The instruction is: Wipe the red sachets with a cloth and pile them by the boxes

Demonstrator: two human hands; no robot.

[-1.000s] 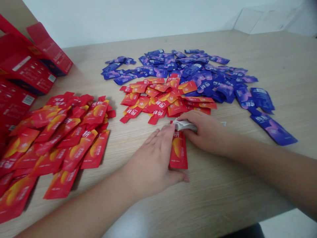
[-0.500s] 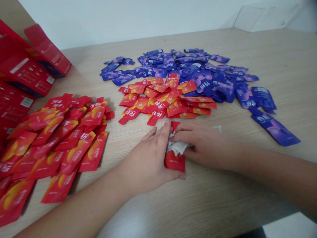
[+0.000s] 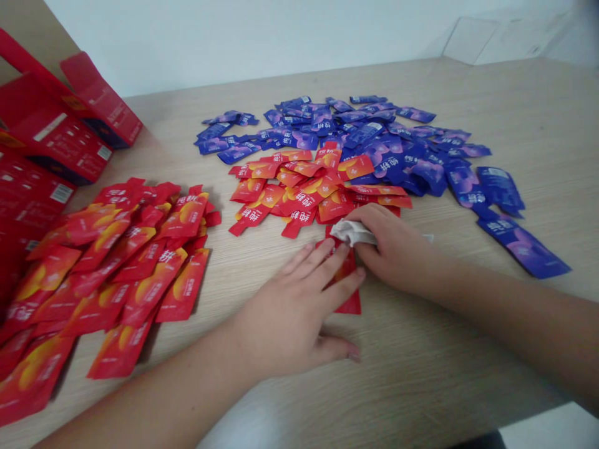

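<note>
My left hand (image 3: 299, 312) lies with its fingers spread over a red packet (image 3: 350, 299), resting on it and covering much of it. My right hand (image 3: 397, 249) is closed on a crumpled white cloth or tissue (image 3: 353, 232), which touches the top of that packet. Just beyond the hands is a heap of red and orange packets (image 3: 306, 193). Behind it spreads a wide pile of blue-purple packets (image 3: 388, 156). Another large pile of red and orange packets (image 3: 140, 268) lies on the left.
Red cartons (image 3: 51, 134) with open flaps stand at the left edge of the wooden table (image 3: 262, 411). A white wall (image 3: 234, 37) runs behind it. Clear panels (image 3: 472, 38) stand at the back right. One blue packet (image 3: 521, 245) lies apart on the right.
My right hand has moved the white cloth up to the packet's top end. My left fingers have spread across the packet, which sits slightly further right. The view has shifted a little.
</note>
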